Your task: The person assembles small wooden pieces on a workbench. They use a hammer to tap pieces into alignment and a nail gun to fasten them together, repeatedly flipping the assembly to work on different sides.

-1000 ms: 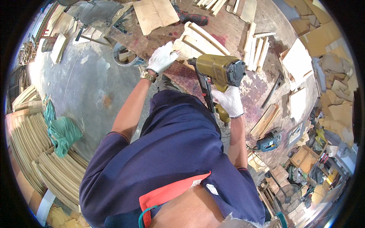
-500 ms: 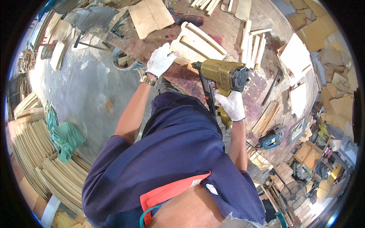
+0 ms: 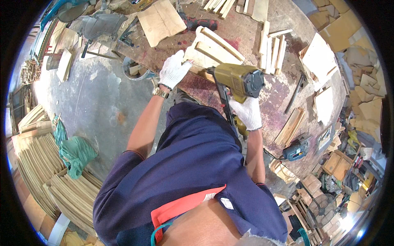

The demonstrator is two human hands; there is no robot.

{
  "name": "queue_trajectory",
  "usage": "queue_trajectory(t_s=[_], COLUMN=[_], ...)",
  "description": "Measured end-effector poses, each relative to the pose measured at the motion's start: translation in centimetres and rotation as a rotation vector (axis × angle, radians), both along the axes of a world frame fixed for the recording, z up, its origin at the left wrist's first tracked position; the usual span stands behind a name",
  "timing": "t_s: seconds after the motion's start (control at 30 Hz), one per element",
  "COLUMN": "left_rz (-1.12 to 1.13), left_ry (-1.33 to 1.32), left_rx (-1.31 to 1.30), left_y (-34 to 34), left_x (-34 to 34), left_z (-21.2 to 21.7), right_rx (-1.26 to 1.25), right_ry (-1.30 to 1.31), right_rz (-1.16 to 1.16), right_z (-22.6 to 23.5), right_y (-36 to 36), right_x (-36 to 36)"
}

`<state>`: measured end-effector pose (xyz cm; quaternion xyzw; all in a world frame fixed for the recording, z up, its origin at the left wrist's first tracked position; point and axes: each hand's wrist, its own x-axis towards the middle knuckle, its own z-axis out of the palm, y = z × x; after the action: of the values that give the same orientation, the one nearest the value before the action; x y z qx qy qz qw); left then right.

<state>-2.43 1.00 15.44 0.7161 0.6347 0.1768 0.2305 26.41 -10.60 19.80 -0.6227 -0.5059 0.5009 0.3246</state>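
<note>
In a white knitted glove, my right hand (image 3: 247,111) is wrapped round the handle of a yellow-brown nail gun (image 3: 236,78) with a black magazine. The gun's nose meets the near edge of a pale wooden board (image 3: 198,56) on the workbench. Two narrow wood strips (image 3: 210,53) lie on top of that board. My left hand (image 3: 174,70), gloved as well, holds the board's left near corner, with the thumb toward the edge. The fingers of that hand are partly hidden.
On the workbench (image 3: 283,92) lie a flat board (image 3: 161,22), a red-and-black power tool (image 3: 201,23), loose strips (image 3: 273,51), a dark metal bar (image 3: 294,96) and a blue jigsaw (image 3: 296,149). A bucket of offcuts (image 3: 137,69) stands left, below a circular saw (image 3: 74,12). Slats (image 3: 72,194) are stacked lower left.
The nail gun has shifted slightly left in the picture, my right hand with it. My left hand stays at the board's corner, a little lower. The whole view has turned slightly.
</note>
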Motion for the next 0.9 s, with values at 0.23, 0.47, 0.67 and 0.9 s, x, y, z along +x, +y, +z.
queue_trajectory(t_s=[0.23, 0.47, 0.67, 0.9], left_rz=[-0.016, -0.506, -0.764, -0.69], left_ry=[-0.123, 0.315, 0.318, 0.041], left_rx=[0.178, 0.488, 0.002, 0.075], left_y=[1.7, -1.8, -3.3, -0.9], left_x=[1.1, 11.7, 17.1, 18.9], left_z=[9.7, 4.0, -5.1, -3.6], right_rx=[0.136, 0.141, -0.094, 0.417], right_ry=[-0.425, -0.982, -0.915, -0.941], right_rz=[-0.398, -0.494, -0.408, -0.77], right_z=[-1.6, -8.1, -12.0, -10.3], right_y=[-3.3, -7.2, -8.4, -6.7], right_x=[7.1, 11.0, 9.7, 16.1])
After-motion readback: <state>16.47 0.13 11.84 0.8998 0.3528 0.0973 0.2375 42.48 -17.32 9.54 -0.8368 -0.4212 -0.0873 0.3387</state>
